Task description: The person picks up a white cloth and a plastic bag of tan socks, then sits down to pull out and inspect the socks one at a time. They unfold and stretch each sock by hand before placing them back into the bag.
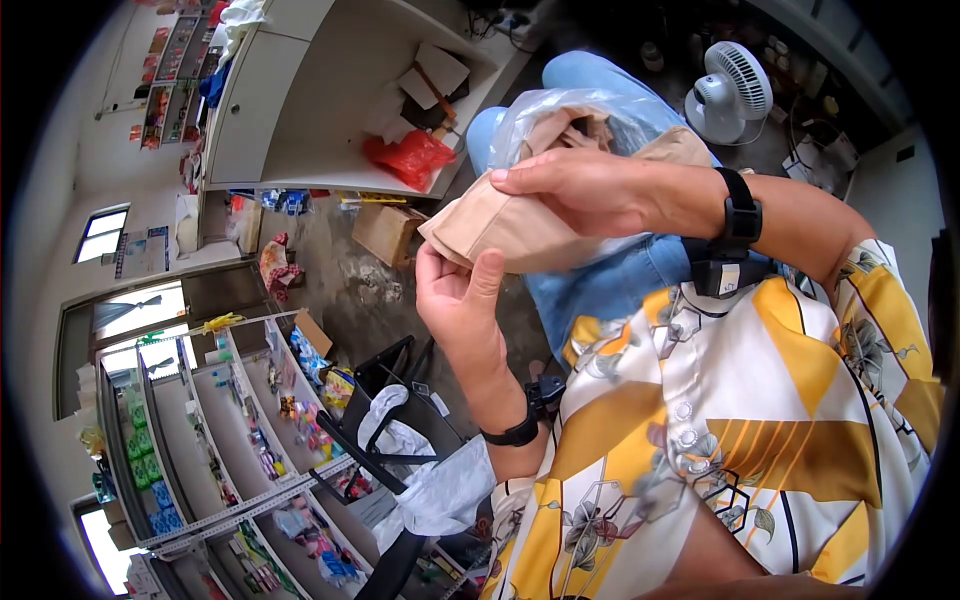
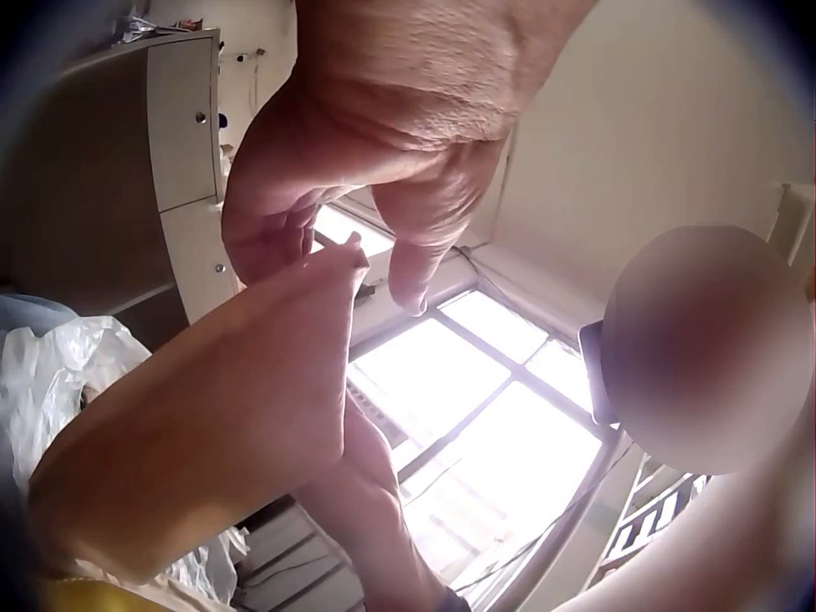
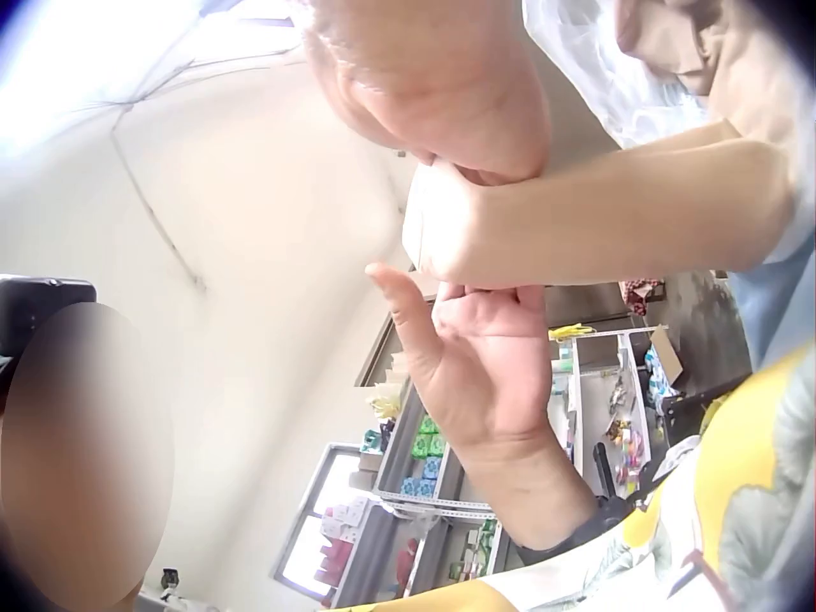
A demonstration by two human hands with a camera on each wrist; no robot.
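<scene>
A folded beige cloth piece stretches between the hands. My right hand grips it, thumb on top in the head view; in the right wrist view this hand lies over the cloth. My left hand is at the cloth's lower left edge, fingers partly behind it and thumb standing apart. In the left wrist view the left hand bends its fingers near a corner of the cloth. More beige cloth is in a clear plastic bag on the lap.
A white fan stands at the upper right. An open cabinet holds a red plastic bag. A cardboard box is on the floor. Stocked shelves and a black-framed chair with grey cloth are at lower left.
</scene>
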